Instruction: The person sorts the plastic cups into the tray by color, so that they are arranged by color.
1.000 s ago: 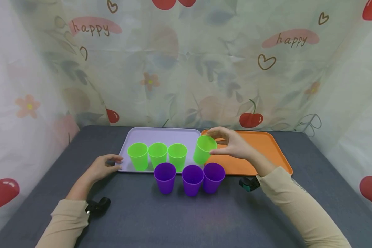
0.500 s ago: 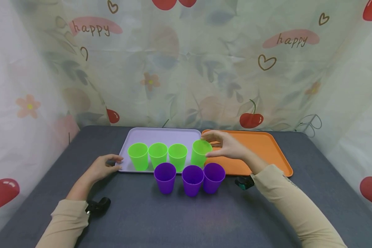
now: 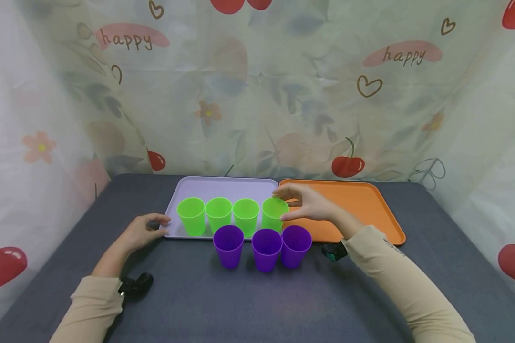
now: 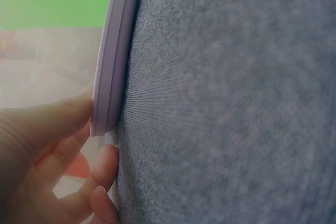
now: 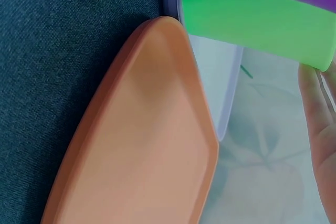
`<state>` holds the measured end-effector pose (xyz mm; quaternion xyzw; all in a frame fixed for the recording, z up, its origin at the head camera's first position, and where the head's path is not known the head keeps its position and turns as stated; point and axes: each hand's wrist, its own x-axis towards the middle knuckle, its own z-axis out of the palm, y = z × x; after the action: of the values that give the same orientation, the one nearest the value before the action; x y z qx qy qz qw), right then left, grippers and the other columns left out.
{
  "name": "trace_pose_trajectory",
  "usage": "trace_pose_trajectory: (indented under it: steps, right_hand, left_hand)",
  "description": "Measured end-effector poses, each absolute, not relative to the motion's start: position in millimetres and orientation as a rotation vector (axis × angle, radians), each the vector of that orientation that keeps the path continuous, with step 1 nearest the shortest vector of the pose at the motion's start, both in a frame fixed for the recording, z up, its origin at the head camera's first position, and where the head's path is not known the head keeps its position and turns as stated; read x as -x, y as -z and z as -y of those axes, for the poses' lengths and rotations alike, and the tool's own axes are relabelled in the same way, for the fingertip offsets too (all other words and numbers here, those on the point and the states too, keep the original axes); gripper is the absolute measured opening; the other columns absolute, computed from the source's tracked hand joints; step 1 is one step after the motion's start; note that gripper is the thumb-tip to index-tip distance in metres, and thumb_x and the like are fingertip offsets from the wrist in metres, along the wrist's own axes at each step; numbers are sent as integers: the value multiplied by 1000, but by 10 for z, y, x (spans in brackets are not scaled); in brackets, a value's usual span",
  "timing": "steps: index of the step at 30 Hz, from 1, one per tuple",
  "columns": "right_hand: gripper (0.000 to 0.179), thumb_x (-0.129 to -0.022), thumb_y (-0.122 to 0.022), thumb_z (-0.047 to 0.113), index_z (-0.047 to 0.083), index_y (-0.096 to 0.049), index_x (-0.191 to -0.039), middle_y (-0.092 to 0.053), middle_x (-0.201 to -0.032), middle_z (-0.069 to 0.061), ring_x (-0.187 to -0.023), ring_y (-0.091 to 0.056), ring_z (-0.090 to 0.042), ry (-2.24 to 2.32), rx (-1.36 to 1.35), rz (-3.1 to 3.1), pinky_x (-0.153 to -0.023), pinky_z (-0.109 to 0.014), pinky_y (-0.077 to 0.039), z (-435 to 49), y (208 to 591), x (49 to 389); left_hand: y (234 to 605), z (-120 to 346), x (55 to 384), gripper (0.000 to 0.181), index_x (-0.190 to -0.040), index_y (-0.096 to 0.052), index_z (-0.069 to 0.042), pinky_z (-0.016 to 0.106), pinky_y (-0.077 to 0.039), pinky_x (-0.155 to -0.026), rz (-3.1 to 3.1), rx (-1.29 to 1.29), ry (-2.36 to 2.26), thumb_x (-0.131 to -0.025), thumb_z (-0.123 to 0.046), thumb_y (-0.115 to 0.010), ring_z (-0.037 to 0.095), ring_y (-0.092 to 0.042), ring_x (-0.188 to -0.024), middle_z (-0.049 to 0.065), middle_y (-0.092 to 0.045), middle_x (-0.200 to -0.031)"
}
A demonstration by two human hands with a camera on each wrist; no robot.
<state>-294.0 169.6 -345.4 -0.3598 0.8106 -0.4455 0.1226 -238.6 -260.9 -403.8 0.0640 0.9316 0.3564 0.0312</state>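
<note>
My right hand [image 3: 311, 205] holds a green cup [image 3: 272, 212] near its rim, thumb in front and fingers behind. This cup stands upright at the right end of the lavender tray [image 3: 233, 185]. Its lower part is partly hidden by purple cups in the head view. To its left are three more upright green cups [image 3: 191, 216] in a row. My left hand [image 3: 139, 232] rests at the tray's left edge. In the left wrist view, the thumb touches the tray rim [image 4: 111, 77] by the corner, while other fingertips lie low beside it.
Three purple cups, including the leftmost purple cup [image 3: 228, 247], stand upright on the dark table [image 3: 240, 305] before the lavender tray. An orange tray [image 3: 360, 205] adjoins its right side. A patterned curtain [image 3: 257, 119] hangs behind.
My right hand has moved left and down with the green cup, bringing it beside the other green cups on the lavender tray. The left hand has stayed put.
</note>
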Motion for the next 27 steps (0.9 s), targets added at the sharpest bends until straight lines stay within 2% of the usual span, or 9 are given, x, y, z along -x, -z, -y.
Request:
trace_pose_trajectory:
  steps: [4,27]
  right_hand:
    - [61,-76,-76,11,-1,-49,-129,-56,-130,-16,-121,-53,-30,1278,1054,-2355,-101,-46,-43,-1677,3458,2947]
    - [61,-76,-77,13,2,-50,-128,-55,-131,-15,-122,-53,-30,1250,1060,-2349,-101,-47,-43,-1664,3505,2976]
  left_hand:
    - [4040,2611,2387,34,-115,-60,3,29,-47,-70,-2874,-202,-1091,-86,-13,-65,28,-63,-89,25,-61,-113]
    - [4036,2615,2384,32,-114,-61,3,31,-48,-72,-2892,-242,-1093,-86,-11,-64,29,-62,-90,25,-62,-110]
